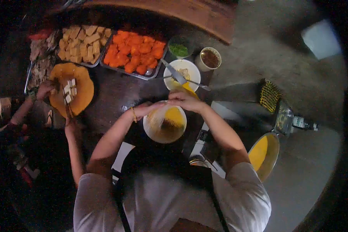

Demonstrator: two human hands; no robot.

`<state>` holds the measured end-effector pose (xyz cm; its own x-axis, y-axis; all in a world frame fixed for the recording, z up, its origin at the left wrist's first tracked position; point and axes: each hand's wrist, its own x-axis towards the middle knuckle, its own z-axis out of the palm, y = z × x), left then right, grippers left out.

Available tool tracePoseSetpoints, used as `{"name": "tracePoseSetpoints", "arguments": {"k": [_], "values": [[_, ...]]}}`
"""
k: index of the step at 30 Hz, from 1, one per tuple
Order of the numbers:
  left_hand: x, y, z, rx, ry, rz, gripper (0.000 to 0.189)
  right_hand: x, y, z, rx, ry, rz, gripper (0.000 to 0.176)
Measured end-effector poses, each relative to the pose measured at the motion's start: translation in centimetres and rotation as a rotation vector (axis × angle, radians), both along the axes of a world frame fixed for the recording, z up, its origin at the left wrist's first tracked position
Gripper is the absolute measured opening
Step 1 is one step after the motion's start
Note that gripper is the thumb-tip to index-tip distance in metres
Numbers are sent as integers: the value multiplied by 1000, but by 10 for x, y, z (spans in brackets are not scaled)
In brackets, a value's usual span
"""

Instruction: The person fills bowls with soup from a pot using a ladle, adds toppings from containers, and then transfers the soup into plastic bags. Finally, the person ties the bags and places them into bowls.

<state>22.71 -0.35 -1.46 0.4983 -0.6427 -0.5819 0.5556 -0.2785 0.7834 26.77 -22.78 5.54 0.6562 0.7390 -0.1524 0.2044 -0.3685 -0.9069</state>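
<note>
Bowl (152,133), left hand (147,108) and right hand (185,101) meeting over its far rim, grasp unclear, white plate (191,69) just beyond

— We find it dim, don't we? Black vignette, and the edges bend like a fisheye.
— We do. The orange pieces (133,52) are brightest, and the right hand (185,101) looks soft.

Pale grey short-sleeved T-shirt (239,201); dark apron (162,160), thin shoulder straps; yellow bracelet (134,114) behind left hand (145,109).
</note>
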Motion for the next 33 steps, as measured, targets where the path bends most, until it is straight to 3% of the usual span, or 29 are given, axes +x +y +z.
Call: {"name": "tracePoseSetpoints", "arguments": {"k": [2,4,5,7,8,10,11,12,15,17,19,21,22,23,24,26,28,29,30,32,33], "values": [[-17,8,0,29,37,124,80,-18,-2,14,-39,67,-37,24],[-26,20,-19,225,-44,255,83,-41,-2,10,-74,94,-87,24],[-29,29,-51,222,-39,263,83,-54,2,5,-39,46,-121,24],[-34,44,-121,310,-101,110,63,-72,21,1,65,-125,-214,23],[-31,41,-104,308,-95,115,63,-73,28,2,62,-121,-208,23],[-18,34,-44,472,-49,261,70,-64,46,18,-43,305,-448,24],[-16,37,-38,545,-162,289,90,-55,56,32,-30,528,-615,24],[-16,38,-17,546,-165,293,90,-47,55,29,-29,525,-612,24],[-31,25,25,667,-322,368,83,-27,55,21,364,915,-854,23],[-57,3,33,458,-1069,582,70,-18,46,5,402,988,-817,19],[-80,-22,57,469,-1060,526,70,-20,47,5,433,1065,-777,21],[-83,-29,64,480,-1059,471,72,-26,66,22,363,894,-926,20],[-81,-32,59,470,-1099,610,59,-31,71,24,365,890,-925,20],[-80,-35,56,457,-1133,751,48,-37,73,25,225,613,-779,18],[-78,-33,68,455,-1129,756,48,-45,75,35,85,343,-624,16],[-78,-24,95,330,-1012,706,32,-68,75,69,211,373,-511,10],[-79,-20,116,319,-992,730,26,-78,66,107,195,160,-359,8],[-77,-19,123,302,-977,755,21,-77,55,102,210,-33,-407,12],[-77,-17,127,303,-980,755,21,-74,43,100,78,110,-528,25],[-79,-14,130,306,-989,682,19,-62,35,74,-111,-424,-293,44],[-81,-15,129,312,-987,682,19,-63,38,49,-107,-420,-290,44]]}}
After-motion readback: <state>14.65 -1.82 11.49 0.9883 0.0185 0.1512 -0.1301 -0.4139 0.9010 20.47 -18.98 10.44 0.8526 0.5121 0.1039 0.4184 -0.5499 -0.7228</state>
